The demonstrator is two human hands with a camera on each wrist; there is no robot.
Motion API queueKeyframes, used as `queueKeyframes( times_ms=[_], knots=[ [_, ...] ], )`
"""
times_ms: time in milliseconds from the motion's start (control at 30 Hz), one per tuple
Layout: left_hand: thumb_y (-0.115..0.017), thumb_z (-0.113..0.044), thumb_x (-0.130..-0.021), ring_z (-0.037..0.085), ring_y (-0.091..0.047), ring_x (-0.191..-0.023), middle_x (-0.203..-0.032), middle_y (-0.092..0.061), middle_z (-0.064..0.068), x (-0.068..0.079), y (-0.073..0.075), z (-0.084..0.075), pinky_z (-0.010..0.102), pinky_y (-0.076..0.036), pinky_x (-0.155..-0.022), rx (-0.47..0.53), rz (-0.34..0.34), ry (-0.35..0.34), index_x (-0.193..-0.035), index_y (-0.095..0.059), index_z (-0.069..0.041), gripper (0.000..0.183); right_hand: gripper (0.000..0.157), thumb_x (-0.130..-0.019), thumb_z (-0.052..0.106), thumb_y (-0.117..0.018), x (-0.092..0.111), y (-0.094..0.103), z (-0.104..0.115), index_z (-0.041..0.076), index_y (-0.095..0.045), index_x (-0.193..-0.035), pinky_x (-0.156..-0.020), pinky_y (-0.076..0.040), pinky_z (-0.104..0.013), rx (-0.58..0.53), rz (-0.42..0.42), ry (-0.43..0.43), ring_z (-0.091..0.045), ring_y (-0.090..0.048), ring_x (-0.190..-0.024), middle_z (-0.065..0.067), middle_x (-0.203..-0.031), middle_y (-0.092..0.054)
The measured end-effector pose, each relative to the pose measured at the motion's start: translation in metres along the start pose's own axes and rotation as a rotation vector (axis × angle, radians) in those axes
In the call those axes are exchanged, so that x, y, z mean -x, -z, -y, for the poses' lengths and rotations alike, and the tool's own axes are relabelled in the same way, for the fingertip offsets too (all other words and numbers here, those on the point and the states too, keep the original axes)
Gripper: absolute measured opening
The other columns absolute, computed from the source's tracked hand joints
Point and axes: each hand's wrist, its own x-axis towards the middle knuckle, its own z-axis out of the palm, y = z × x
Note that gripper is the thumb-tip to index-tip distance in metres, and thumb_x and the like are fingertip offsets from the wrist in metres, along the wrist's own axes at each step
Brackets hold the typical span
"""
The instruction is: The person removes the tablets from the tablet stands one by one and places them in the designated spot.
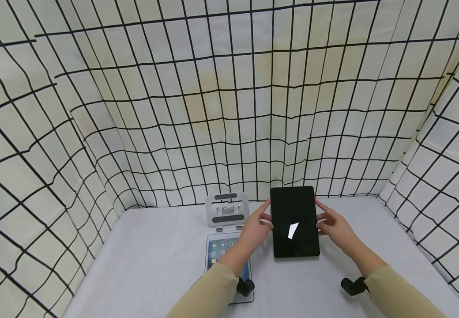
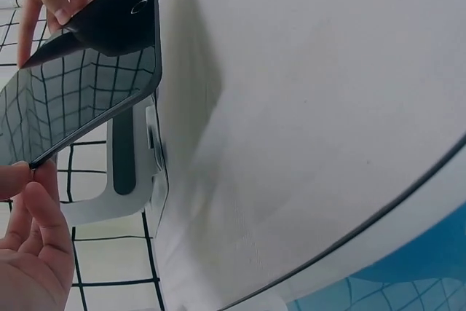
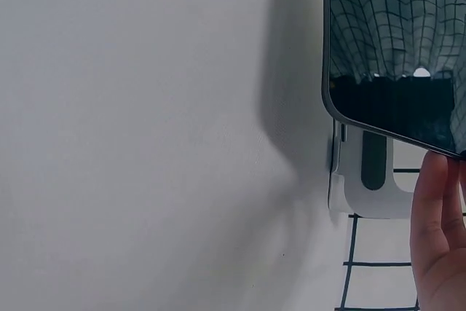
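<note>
A black tablet point(image 1: 295, 207) with a dark, reflective screen is held raised above the white table, its home button at the lower edge. My left hand point(image 1: 256, 227) pinches its left side edge between thumb and fingers. On the opposite side edge, my right hand point(image 1: 334, 225) grips it the same way. Behind the tablet, a light grey stand with a dark pad point(image 2: 124, 151) shows in the left wrist view; the tablet mostly hides it. Whether the tablet touches this stand, I cannot tell.
A white-framed tablet point(image 1: 213, 278) with a lit screen of icons lies under my left forearm. Just beyond it stands another light grey stand point(image 1: 228, 210) with dark pads. White walls with a black grid point(image 1: 237, 101) enclose the table point(image 1: 146, 251) at the back and sides.
</note>
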Motion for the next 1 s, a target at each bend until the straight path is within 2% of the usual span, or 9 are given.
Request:
queueKeyframes(
  times_ms=[133,467,767,1000],
  knots=[
    [-0.061,-0.001,-0.084,0.01,-0.06,-0.078,-0.098,-0.058,-0.004,0.003,-0.002,0.0,0.028,-0.046,-0.06,0.018,0.01,0.004,-0.133,-0.03,-0.057,0.08,0.067,-0.091,0.005,-0.053,0.005,0.002,0.001,0.03,-0.024,-0.147,-0.075,-0.053,-0.033,0.005,0.02,-0.015,-0.024,-0.06,-0.089,-0.019,-0.113,-0.053],
    [-0.06,0.003,-0.081,0.015,-0.059,-0.07,-0.094,-0.058,-0.001,0.009,-0.008,0.001,0.026,-0.043,-0.054,0.037,0.039,0.037,-0.139,-0.032,-0.044,0.081,0.067,-0.092,0.013,-0.055,0.014,0.008,-0.007,0.033,-0.022,-0.147,-0.077,-0.053,-0.035,-0.002,0.089,-0.082,-0.025,-0.06,-0.091,-0.018,-0.115,-0.051],
    [-0.062,0.005,-0.078,0.015,-0.055,-0.06,-0.087,-0.059,-0.002,0.02,-0.013,0.005,0.026,-0.042,-0.05,0.006,0.028,0.082,-0.14,-0.034,-0.042,0.083,0.068,-0.09,0.005,-0.053,0.019,0.006,-0.012,0.027,-0.023,-0.147,-0.075,-0.053,-0.035,-0.015,0.134,-0.127,-0.025,-0.057,-0.091,-0.018,-0.113,-0.051],
    [-0.061,0.009,-0.074,0.012,-0.055,-0.059,-0.082,-0.06,0.003,0.025,-0.016,0.008,0.025,-0.041,-0.05,0.007,0.038,0.096,-0.141,-0.037,-0.031,0.082,0.069,-0.088,0.006,-0.056,0.024,0.004,-0.018,0.024,-0.024,-0.147,-0.074,-0.053,-0.036,-0.025,0.156,-0.169,-0.025,-0.059,-0.088,-0.017,-0.111,-0.052]
  ],
)
